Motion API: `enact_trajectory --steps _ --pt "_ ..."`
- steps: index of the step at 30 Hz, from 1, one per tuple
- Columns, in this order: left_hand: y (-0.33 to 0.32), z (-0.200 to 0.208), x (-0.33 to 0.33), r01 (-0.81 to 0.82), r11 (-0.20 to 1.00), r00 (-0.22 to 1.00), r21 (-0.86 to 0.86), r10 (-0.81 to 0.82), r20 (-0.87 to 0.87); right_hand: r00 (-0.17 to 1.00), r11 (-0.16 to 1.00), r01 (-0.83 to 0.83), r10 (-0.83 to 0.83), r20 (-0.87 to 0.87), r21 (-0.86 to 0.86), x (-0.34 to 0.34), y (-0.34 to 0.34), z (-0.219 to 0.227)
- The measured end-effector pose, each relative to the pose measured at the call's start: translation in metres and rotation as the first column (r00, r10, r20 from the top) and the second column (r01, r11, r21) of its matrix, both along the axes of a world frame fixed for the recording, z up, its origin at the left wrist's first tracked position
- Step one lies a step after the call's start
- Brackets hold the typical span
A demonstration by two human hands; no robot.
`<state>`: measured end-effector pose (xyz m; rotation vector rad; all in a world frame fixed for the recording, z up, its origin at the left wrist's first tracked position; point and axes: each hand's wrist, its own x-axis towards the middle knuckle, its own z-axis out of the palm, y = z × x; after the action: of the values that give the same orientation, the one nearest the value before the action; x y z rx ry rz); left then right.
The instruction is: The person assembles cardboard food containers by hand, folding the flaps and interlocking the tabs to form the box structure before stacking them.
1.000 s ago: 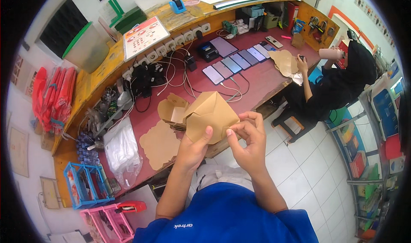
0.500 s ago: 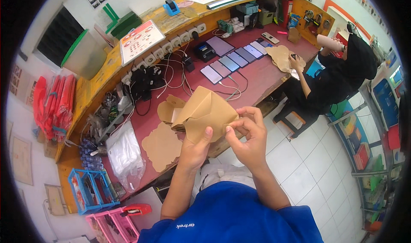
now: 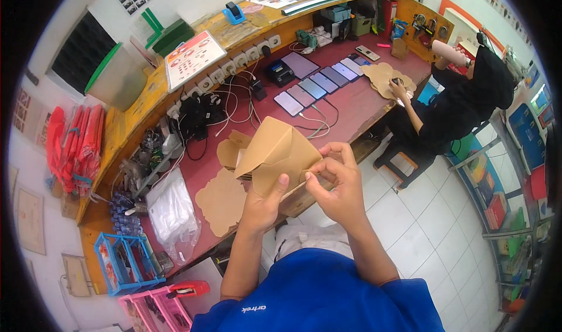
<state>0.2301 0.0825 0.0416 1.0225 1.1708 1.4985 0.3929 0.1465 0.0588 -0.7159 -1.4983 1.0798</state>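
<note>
A brown cardboard box [image 3: 278, 153], partly folded into shape, is held up in front of my body above the desk's front edge. My left hand [image 3: 263, 206] grips its lower left side, the thumb lying on the near panel and the other fingers hidden behind. With thumb and forefinger, my right hand [image 3: 336, 183] pinches a flap at the box's right corner. On the desk behind it stands another folded brown box [image 3: 233, 148], half covered. Flat brown cardboard blanks [image 3: 219, 203] with scalloped edges lie beside my left hand.
Several phones [image 3: 313, 86] lie in a row on the red desk [image 3: 252, 107], with charging cables behind. At the right a seated person in black [image 3: 453, 107] touches another cardboard blank [image 3: 380, 77]. Clear plastic bags [image 3: 172, 206], a blue basket [image 3: 126, 262] and a pink basket [image 3: 155, 308] sit at left.
My right hand has shifted slightly left with the pinched flap, and the box corner has moved in with it. My left hand keeps its grip.
</note>
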Motion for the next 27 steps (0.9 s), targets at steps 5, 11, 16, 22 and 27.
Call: enact_trajectory --steps 5,11,16,22,27 --pt "0.001 0.016 0.005 0.0 0.999 0.992 0.039 0.005 -0.127 0.999 0.997 0.007 -0.011 0.053 0.072 0.004 0.005 -0.002" --pt "0.004 0.016 0.004 -0.01 0.997 0.977 0.082 0.028 -0.212 0.988 0.999 -0.039 0.033 0.153 0.034 0.008 0.003 0.008" --pt "0.006 0.018 0.015 -0.076 0.988 0.94 0.132 0.115 -0.321 0.978 0.996 0.005 -0.023 0.209 0.09 0.011 0.003 0.0" --pt "0.0 0.001 0.029 -0.145 0.976 0.95 0.161 0.183 -0.253 0.991 0.995 0.096 -0.095 0.093 -0.005 0.006 -0.006 0.007" --pt "0.003 -0.003 0.031 -0.209 0.961 0.963 0.181 0.234 -0.133 0.987 0.992 0.112 -0.118 0.104 0.064 0.006 -0.002 0.0"
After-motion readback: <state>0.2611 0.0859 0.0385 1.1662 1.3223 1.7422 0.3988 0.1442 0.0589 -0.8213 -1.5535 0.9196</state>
